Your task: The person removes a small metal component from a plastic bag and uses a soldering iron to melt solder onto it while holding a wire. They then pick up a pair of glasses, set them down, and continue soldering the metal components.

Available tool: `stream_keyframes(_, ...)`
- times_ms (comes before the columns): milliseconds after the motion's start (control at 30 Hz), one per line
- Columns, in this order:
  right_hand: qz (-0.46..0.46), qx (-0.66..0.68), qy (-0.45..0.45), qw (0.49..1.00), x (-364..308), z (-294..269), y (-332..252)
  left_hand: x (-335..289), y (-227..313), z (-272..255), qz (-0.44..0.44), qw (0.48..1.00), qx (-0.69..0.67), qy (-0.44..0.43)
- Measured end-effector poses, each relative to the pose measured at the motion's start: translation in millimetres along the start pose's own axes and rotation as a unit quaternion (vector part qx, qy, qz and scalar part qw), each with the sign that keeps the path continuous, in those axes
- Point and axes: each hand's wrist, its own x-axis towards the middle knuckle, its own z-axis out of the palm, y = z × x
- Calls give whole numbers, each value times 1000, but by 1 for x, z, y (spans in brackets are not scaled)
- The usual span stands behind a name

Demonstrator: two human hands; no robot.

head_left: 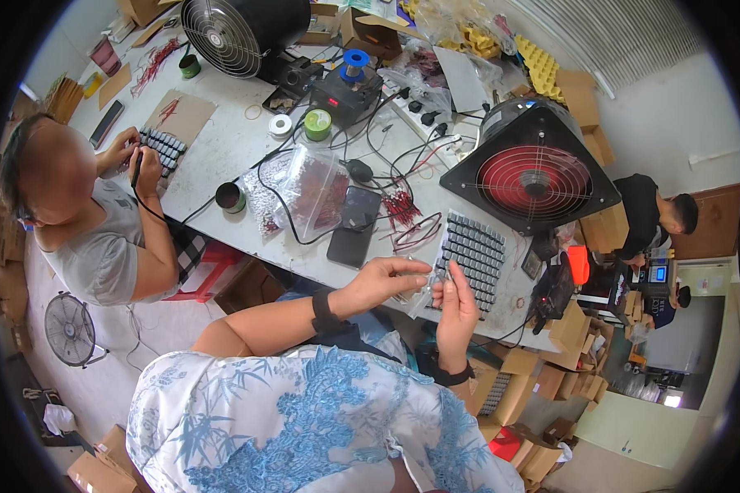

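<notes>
My left hand [385, 283] reaches in over the table's near edge, its fingers closed on a small clear plastic bag [417, 301]. Close beside it, my right hand [456, 311] pinches a small greyish piece, too small to name, between thumb and forefinger. Just beyond both hands lies a block of small grey parts set in even rows [474, 256]. A dark phone-like slab [354, 226] rests to the left of that block. Red wires [401, 209] lie in a loose bunch behind it.
A square fan with a red centre [534, 177] stands at the back right. Clear bags of small parts [311, 191] and a dark cup [230, 197] are leftward. A co-worker [111, 222] holds a thin corded tool over another block of parts [163, 149]. Cardboard boxes [514, 382] crowd the right.
</notes>
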Motion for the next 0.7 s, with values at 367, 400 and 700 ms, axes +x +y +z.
stream_keyframes(367, -35, -1, -40, 999, -5, 10, 1, -3, -5, 0, 38, 999, 2, 14)
stream_keyframes(400, -19, 1, -34, 999, -6, 10, 0, -3, -6, 1, 57, 998, 18, 12)
stream_keyframes(700, -127, -96, 24, 987, 0, 17, -4, -7, 10, 3, -4, 994, -109, -8)
